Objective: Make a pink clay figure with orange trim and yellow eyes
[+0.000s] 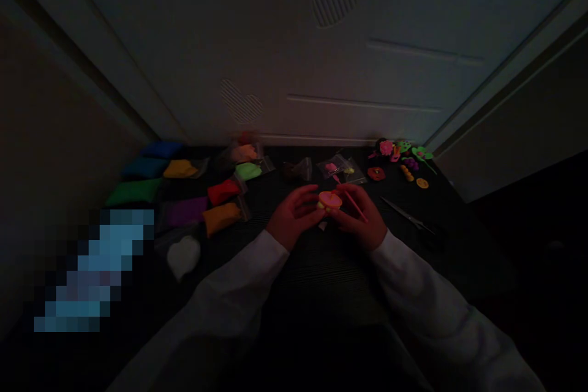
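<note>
Near the middle of the dark table I hold a small round clay model point(329, 201). It has a pink top with an orange rim, a small red bit on it, and pale yellow lumps along its lower edge. The fingers of my left hand point(294, 214) close on its left side. My right hand point(365, 214) pinches its right side, and a thin pink stick point(354, 204) lies across that hand, apparently held by its fingers. A small pale scrap point(323, 226) lies just below the model. Dim light hides finer detail.
Bags of coloured clay, such as purple point(186, 212), orange point(223, 218) and white point(184, 256), lie at left. Scissors point(408, 214) rest at right, below several finished clay pieces point(388, 148). Small clear bags point(335, 166) lie beyond my hands, before a pale panel point(275, 43).
</note>
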Demonstrator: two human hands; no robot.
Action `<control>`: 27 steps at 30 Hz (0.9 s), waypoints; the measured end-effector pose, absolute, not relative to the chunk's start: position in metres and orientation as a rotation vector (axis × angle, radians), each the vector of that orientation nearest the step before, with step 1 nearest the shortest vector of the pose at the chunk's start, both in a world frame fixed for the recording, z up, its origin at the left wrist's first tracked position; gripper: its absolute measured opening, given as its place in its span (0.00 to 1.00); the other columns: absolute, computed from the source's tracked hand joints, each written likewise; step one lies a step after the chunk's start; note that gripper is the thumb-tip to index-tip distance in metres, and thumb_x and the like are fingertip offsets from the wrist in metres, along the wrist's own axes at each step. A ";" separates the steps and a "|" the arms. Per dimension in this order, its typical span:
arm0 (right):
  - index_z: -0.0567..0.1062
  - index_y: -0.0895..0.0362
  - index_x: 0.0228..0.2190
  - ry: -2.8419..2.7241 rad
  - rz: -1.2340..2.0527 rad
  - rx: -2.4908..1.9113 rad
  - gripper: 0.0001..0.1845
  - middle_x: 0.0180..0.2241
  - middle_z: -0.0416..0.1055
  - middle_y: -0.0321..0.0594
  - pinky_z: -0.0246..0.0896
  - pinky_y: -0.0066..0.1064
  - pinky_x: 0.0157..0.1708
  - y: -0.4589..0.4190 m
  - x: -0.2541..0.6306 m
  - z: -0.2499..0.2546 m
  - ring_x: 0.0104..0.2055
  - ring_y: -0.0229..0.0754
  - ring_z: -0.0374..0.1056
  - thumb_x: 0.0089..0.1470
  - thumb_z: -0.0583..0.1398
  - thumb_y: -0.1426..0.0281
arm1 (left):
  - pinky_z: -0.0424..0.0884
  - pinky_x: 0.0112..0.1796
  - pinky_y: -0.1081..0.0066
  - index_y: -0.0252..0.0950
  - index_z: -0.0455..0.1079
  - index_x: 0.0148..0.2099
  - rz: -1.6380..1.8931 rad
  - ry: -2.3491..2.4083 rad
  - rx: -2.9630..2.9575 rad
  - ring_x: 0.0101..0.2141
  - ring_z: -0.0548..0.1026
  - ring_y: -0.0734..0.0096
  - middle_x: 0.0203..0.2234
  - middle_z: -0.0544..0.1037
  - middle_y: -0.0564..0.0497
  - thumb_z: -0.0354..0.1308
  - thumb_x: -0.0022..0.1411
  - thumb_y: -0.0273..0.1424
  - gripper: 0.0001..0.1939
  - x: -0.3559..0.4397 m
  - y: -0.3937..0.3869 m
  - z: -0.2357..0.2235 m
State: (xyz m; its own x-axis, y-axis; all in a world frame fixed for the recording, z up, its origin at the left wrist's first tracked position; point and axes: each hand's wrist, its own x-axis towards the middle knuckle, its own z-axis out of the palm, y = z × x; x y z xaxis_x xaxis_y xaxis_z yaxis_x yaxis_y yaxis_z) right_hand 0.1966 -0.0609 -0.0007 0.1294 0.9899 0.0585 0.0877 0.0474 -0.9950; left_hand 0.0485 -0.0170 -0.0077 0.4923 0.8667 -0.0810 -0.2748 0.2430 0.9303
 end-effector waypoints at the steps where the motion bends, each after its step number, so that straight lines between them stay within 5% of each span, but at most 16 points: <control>1: 0.61 0.50 0.41 -1.198 1.041 -1.283 0.27 0.41 0.65 0.38 0.63 0.34 0.38 -0.061 0.197 -0.001 0.44 0.41 0.64 0.37 0.63 0.63 | 0.64 0.45 0.61 0.37 0.60 0.47 0.872 0.698 1.053 0.40 0.71 0.66 0.42 0.69 0.47 0.62 0.43 0.28 0.27 0.048 -0.017 -0.008; 7: 0.62 0.51 0.40 -1.193 1.069 -1.214 0.26 0.40 0.65 0.37 0.62 0.34 0.40 -0.062 0.195 0.000 0.42 0.39 0.64 0.37 0.63 0.65 | 0.64 0.45 0.62 0.38 0.60 0.47 0.867 0.685 1.056 0.40 0.70 0.67 0.43 0.68 0.48 0.61 0.45 0.28 0.25 0.047 -0.018 -0.010; 16: 0.64 0.48 0.39 -1.011 1.214 -1.218 0.23 0.41 0.67 0.35 0.65 0.27 0.24 -0.064 0.198 0.005 0.39 0.41 0.67 0.37 0.63 0.65 | 0.66 0.43 0.65 0.37 0.62 0.44 0.869 0.631 0.797 0.37 0.71 0.71 0.38 0.70 0.51 0.59 0.46 0.26 0.20 0.048 -0.022 0.003; 22: 0.64 0.50 0.40 -0.988 1.262 -1.012 0.21 0.42 0.67 0.37 0.59 0.41 0.45 -0.062 0.196 0.017 0.44 0.43 0.65 0.41 0.61 0.65 | 0.66 0.42 0.66 0.42 0.58 0.49 0.958 0.632 1.195 0.42 0.68 0.67 0.44 0.66 0.49 0.61 0.44 0.26 0.29 0.041 -0.024 0.019; 27: 0.63 0.50 0.41 -1.163 1.245 -0.844 0.21 0.43 0.67 0.38 0.57 0.44 0.48 -0.055 0.198 0.061 0.44 0.43 0.65 0.43 0.59 0.64 | 0.59 0.49 0.64 0.44 0.61 0.49 1.201 0.687 1.649 0.49 0.60 0.62 0.48 0.63 0.50 0.63 0.40 0.25 0.31 0.033 -0.020 0.070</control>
